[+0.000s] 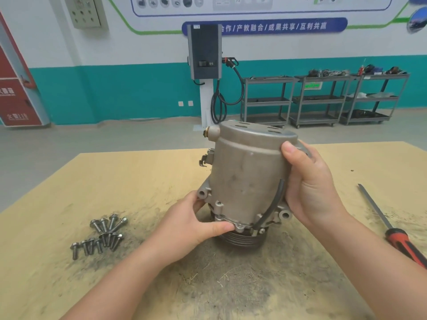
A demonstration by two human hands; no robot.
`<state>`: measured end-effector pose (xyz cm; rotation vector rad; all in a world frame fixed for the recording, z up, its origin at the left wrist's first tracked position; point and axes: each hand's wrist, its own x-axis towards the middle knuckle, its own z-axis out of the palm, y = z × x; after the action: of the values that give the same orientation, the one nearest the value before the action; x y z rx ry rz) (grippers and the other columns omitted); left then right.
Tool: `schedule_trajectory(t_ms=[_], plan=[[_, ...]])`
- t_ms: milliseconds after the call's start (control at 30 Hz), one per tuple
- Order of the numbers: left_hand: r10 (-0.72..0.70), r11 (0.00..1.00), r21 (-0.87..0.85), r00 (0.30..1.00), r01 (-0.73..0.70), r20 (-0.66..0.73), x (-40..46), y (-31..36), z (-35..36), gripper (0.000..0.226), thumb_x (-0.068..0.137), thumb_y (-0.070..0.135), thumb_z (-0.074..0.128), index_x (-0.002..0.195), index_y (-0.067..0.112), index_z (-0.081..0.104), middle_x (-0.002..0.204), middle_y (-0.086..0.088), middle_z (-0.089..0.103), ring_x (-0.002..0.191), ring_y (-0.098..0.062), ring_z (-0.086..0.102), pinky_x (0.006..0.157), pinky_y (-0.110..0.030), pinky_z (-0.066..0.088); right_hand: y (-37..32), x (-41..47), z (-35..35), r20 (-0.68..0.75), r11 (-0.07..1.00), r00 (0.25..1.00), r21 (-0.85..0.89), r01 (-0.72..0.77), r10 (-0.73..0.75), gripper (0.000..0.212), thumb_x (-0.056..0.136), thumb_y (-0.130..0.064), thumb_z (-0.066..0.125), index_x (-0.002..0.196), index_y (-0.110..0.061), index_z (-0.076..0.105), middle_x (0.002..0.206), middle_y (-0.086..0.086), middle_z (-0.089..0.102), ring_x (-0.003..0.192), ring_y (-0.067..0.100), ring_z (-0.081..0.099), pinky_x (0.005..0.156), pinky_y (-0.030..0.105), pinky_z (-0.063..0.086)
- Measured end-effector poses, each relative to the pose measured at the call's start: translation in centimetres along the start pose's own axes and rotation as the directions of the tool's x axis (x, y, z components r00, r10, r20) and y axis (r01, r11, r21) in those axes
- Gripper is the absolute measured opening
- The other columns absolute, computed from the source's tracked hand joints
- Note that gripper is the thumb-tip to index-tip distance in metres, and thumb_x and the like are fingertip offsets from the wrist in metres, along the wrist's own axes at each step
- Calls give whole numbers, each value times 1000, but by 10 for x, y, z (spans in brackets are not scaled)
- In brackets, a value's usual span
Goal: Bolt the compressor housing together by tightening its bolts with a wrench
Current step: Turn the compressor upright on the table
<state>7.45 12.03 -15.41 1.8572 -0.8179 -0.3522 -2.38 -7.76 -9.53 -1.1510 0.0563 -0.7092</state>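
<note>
Compressor housing [245, 174]: dull grey cast-metal cylinder, pulley end down, tilted on the stained wooden worktop [138, 172]. Left hand [194, 225] grips its flange; right hand [309, 181] grasps its wall. Bolts [101, 234] lie left of it.

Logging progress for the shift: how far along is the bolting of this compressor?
Done: the compressor housing stands upright on the table. In hand: left hand at its lower flange, right hand gripping its side. Left: the bolts lie loose in a pile; no wrench shows.
</note>
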Motion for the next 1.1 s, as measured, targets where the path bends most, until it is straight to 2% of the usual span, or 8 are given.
schedule_trajectory(t_ms=[133,233,400,567,700,900,1000,1100], plan=[[-92,995,-28,994,94,50,-3,5,1,98,44,70,87,130,43,46,131,30,60,124,14,50,109,-23,40,-5,-5,2,-21,999,999,16,37,-37,68,75,-23,66,132,9,47,130,25,58,121,37,55,104,58,42],[-170,985,-22,985,170,9,-10,15,11,114,35,77,83,129,32,37,126,23,64,117,7,57,84,-12,44,-11,-3,6,-50,996,994,-1,93,-93,64,78,-23,67,131,9,49,127,24,60,118,35,59,101,54,47],[-169,976,96,960,194,-225,-25,30,42,90,49,70,85,107,38,24,97,31,42,86,15,42,62,-12,33,-16,-3,8,-76,993,990,-4,121,-121,61,77,-26,72,123,9,52,121,20,65,112,33,64,99,55,48],[-158,970,152,965,192,-210,-24,32,40,94,40,82,62,107,33,19,97,31,32,84,11,41,59,-12,33,-14,-5,11,-112,988,983,-73,137,-145,69,70,-27,80,123,6,51,119,16,66,105,22,68,89,42,56],[-142,984,79,974,158,-174,-21,25,40,89,43,80,65,104,32,21,102,32,39,88,15,44,61,-5,41,-21,-7,12,-103,940,991,-338,46,-85,90,50,-48,90,118,-4,50,120,6,65,107,13,66,85,35,55],[-119,993,-37,985,115,-121,-15,19,30,120,32,85,71,131,30,32,120,29,50,107,13,50,78,-9,40,-49,-8,7,-56,630,995,-771,-96,82,62,48,-72,77,92,-34,56,91,-25,55,68,-14,57,39,10,38],[-112,994,-11,978,112,-178,-17,21,37,100,39,77,75,119,34,32,107,32,47,91,24,44,66,-1,40,-52,-4,3,-24,608,996,-790,-71,85,63,45,-78,73,87,-31,65,91,-22,64,74,-5,61,56,15,42],[-104,993,39,967,116,-231,-16,18,44,88,57,64,84,117,33,28,103,32,42,89,22,41,63,2,38,-52,-1,0,21,727,992,-682,-76,123,74,39,-76,80,95,-30,65,102,-12,71,94,1,67,87,38,52]])
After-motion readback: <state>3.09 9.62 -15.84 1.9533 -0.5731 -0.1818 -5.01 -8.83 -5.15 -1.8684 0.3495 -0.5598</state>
